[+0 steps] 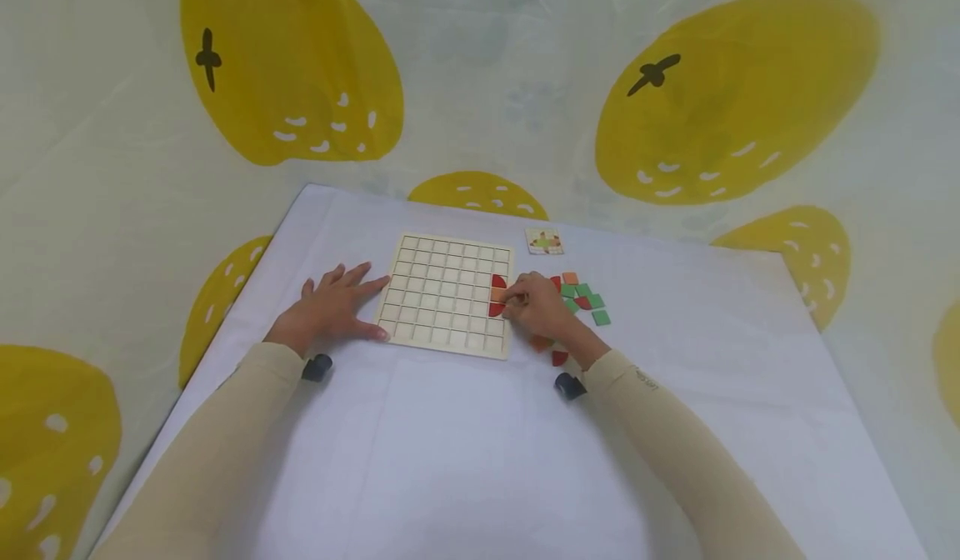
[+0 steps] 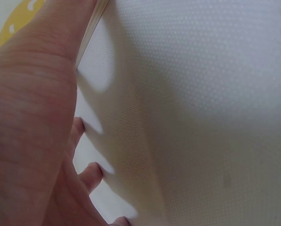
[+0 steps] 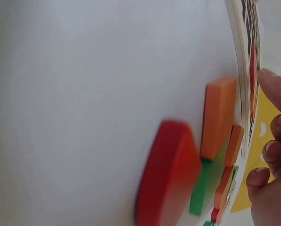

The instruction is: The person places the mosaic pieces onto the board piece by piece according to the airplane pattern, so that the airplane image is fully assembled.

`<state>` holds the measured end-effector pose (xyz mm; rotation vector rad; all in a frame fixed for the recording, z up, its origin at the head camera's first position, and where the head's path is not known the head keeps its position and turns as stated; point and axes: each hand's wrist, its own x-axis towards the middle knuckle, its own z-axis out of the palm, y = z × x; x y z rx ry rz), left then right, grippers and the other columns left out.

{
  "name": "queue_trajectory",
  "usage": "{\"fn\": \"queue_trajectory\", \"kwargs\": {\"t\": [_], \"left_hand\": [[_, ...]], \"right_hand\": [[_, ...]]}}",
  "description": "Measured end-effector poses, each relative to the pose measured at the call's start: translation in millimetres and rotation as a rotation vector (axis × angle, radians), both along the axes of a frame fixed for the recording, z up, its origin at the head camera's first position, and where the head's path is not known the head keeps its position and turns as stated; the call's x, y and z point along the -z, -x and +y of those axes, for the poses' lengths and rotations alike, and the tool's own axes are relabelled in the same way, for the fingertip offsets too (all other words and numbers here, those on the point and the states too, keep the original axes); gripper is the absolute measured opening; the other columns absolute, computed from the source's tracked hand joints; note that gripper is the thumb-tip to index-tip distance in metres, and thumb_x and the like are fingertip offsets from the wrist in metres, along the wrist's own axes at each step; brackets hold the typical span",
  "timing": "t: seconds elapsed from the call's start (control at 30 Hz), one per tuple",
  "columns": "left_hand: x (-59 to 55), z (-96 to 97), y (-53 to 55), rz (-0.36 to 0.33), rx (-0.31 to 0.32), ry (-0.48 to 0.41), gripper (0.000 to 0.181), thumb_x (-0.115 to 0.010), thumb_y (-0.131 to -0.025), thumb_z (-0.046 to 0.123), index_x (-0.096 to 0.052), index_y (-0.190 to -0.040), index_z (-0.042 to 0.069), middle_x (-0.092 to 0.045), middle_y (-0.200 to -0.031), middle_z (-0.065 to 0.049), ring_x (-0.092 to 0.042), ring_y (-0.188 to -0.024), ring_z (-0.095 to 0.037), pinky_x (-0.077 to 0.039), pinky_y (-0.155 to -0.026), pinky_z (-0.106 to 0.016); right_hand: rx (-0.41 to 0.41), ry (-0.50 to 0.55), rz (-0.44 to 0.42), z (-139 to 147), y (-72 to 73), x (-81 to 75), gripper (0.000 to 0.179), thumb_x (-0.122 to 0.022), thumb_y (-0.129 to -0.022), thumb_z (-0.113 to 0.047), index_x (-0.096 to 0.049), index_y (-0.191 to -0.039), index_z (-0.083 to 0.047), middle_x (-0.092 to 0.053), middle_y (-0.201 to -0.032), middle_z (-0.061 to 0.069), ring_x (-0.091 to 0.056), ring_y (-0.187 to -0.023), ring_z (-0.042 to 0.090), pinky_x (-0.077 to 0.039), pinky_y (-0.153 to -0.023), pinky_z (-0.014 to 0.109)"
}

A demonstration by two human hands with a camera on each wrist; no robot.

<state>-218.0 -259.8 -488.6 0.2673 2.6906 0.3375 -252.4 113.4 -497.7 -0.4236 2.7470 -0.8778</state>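
A pale wooden grid board point(image 1: 442, 293) lies on the white table. Along its right side sit two red quarter-circle tiles, one above point(image 1: 498, 281) and one below point(image 1: 496, 310) an orange square tile point(image 1: 497, 294). My right hand point(image 1: 538, 303) pinches at that orange tile with thumb and forefinger; the fingers hide its right end. In the right wrist view the thumb point(image 3: 275, 89) reaches the board's edge while the other fingers curl. My left hand point(image 1: 333, 306) is spread flat at the board's left edge, with forefinger and thumb touching it.
Loose green tiles point(image 1: 602, 317), a red tile point(image 1: 560, 358) and orange tiles point(image 1: 571, 278) lie right of the board, some under the right hand. A small pattern card point(image 1: 544, 242) is behind them. A lemon-print cloth point(image 1: 480, 127) hangs behind the table.
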Motion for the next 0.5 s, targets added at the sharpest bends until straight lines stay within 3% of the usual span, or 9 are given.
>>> {"fn": "queue_trajectory", "kwargs": {"t": [0.5], "left_hand": [[-1.2, 2.2, 0.2, -0.009, -0.003, 0.016, 0.111, -0.072, -0.075, 0.081, -0.021, -0.166, 0.041, -0.005, -0.179, -0.007, -0.004, -0.161, -0.052, -0.006, -0.118, -0.084]], "right_hand": [[0.014, 0.023, 0.033, 27, 2.1, -0.5, 0.016, -0.077, -0.092, -0.013, -0.081, -0.107, -0.010, -0.065, -0.094, 0.007, -0.053, -0.098, 0.024, -0.048, -0.080, 0.033]]}}
